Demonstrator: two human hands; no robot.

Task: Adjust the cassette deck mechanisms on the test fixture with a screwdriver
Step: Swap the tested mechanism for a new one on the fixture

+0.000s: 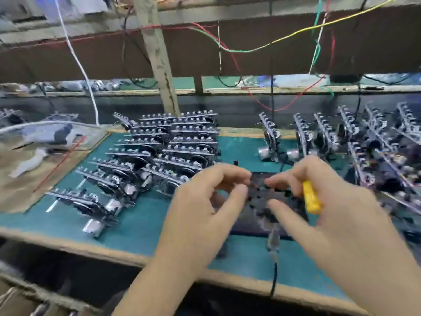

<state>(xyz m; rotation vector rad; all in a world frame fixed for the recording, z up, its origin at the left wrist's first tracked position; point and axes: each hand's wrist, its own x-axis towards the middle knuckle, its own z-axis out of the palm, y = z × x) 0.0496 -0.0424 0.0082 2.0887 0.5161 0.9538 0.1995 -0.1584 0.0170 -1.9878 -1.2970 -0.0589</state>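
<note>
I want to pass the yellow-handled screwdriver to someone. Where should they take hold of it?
By the free lower end of the yellow-handled screwdriver, coming from the right. Its upper end is tucked inside the right hand, so only that stub sticks out below the fingers.

A matt teal mat (141, 226) covers a workbench with a rough, chipped wooden edge (68, 244). Stacked cassette deck mechanisms (159, 151) show dull black plastic and glossy silver metal motor cans. The screwdriver (311, 197) has a smooth, shiny yellow plastic handle. Overhead wires (227, 45) wear coloured plastic insulation beside a rough, scuffed wooden post (159, 65).
</note>
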